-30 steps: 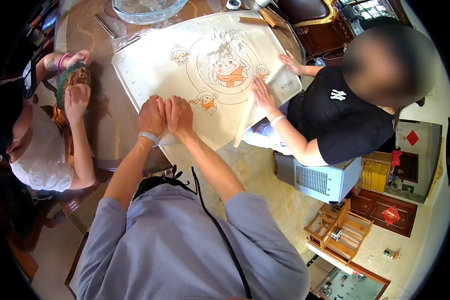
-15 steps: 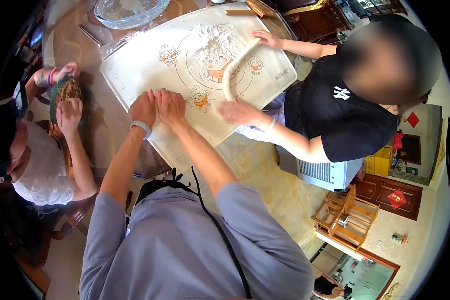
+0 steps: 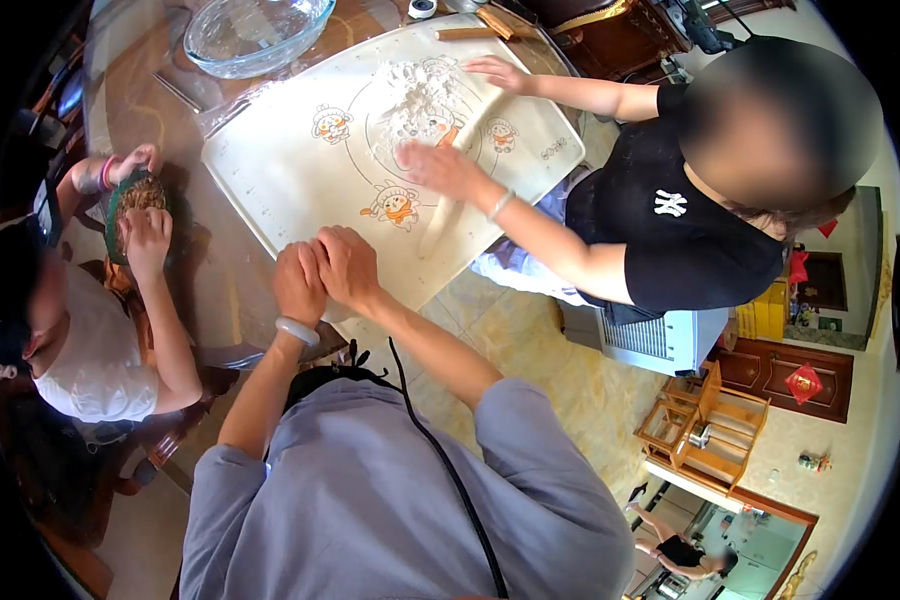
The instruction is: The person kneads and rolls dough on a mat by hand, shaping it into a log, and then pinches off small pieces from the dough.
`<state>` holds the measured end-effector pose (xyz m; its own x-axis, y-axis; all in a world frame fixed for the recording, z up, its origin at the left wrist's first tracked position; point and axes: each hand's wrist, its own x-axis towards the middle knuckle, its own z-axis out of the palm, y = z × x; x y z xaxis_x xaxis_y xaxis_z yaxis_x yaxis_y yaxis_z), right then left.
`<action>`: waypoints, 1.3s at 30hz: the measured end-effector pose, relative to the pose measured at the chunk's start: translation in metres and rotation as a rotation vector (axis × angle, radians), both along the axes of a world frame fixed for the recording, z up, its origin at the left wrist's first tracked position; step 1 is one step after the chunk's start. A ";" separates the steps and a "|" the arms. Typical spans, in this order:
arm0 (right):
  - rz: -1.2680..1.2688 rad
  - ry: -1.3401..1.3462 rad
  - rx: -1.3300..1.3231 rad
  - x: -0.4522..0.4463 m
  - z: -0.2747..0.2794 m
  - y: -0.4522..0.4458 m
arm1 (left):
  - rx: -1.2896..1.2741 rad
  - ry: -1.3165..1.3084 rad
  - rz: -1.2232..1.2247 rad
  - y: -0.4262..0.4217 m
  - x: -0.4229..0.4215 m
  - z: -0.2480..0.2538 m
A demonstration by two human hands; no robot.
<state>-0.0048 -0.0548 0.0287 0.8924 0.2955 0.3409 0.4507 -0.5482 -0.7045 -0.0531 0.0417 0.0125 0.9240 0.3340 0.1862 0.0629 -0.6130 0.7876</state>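
My left hand (image 3: pixel 299 284) and my right hand (image 3: pixel 347 266) are side by side at the near edge of a white printed mat (image 3: pixel 270 190). Both have their fingers curled and touch each other; whatever is inside them, if anything, is hidden. A pale bracelet is on my left wrist. Farther up the mat lies a heap of white flour (image 3: pixel 425 92). To the right, a long dough rope (image 3: pixel 440 225), blurred, lies under the hands of a person in a black shirt, one hand (image 3: pixel 440 168) lifted over the mat.
A clear glass bowl (image 3: pixel 260 45) stands at the back left, near thin metal sticks (image 3: pixel 177 92). Wooden sticks (image 3: pixel 467 34) rest at the mat's far edge. On the left, another person has a hand in a green bowl (image 3: pixel 116 228) of brown filling.
My hands have drawn back toward me, fingers now more curled. The other person's near hand has moved from the rope's end up over the mat, and the rope now looks straighter.
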 end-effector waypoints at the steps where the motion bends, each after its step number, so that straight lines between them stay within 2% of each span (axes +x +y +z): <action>1: 0.029 -0.037 0.023 -0.001 -0.002 -0.003 | 0.063 0.038 -0.051 0.000 -0.004 0.002; 4: 0.090 -0.157 0.078 -0.002 -0.008 -0.012 | 0.163 -0.216 -0.042 -0.008 0.002 0.008; 6: 0.091 -0.259 0.098 0.007 -0.012 -0.009 | 0.188 -0.192 -0.056 -0.004 0.009 -0.001; 10: 0.117 -0.248 -0.017 0.030 -0.027 0.003 | 0.283 -0.027 -0.120 0.016 0.028 -0.028; 14: 0.098 -0.230 -0.107 0.052 -0.044 0.016 | 0.300 0.064 -0.024 0.021 0.048 -0.035; 19: 0.059 0.004 -0.211 0.069 -0.040 0.025 | 0.226 0.323 0.045 0.023 0.062 -0.019; 22: 0.031 0.382 -0.359 0.081 -0.046 0.026 | 0.018 0.342 0.073 0.025 0.068 -0.024; 23: 0.060 0.534 -0.220 0.086 -0.048 0.021 | -0.081 0.347 0.089 0.027 0.066 -0.028; 25: 0.172 0.656 -0.105 0.084 -0.021 0.005 | -0.303 0.382 0.111 0.029 0.056 -0.015; 26: 0.232 0.732 -0.049 0.078 -0.009 -0.003 | -0.273 0.343 0.060 0.026 0.049 -0.001; 28: 0.233 0.466 -0.190 0.059 -0.008 -0.010 | -0.216 0.279 -0.033 0.013 0.032 0.018; 30: 0.206 0.165 -0.247 0.032 -0.015 -0.015 | 0.165 0.075 -0.052 -0.003 0.010 -0.005; 31: 0.204 0.020 -0.156 0.021 -0.015 -0.017 | 0.364 -0.031 -0.068 -0.007 0.004 -0.007; 33: 0.186 -0.267 0.030 0.007 -0.014 -0.022 | 0.345 -0.105 -0.035 -0.014 -0.007 -0.003; 35: 0.208 -0.300 0.006 0.007 -0.024 -0.024 | 0.316 -0.182 -0.029 -0.016 -0.006 -0.003; 39: 0.230 -0.310 -0.069 0.032 -0.039 -0.012 | 0.356 -0.011 0.021 -0.007 0.017 -0.018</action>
<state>0.0269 -0.0666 -0.0101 0.6580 0.5072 0.5566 0.7530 -0.4494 -0.4807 -0.0359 0.0351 -0.0057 0.9149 0.2655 0.3040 0.0713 -0.8477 0.5257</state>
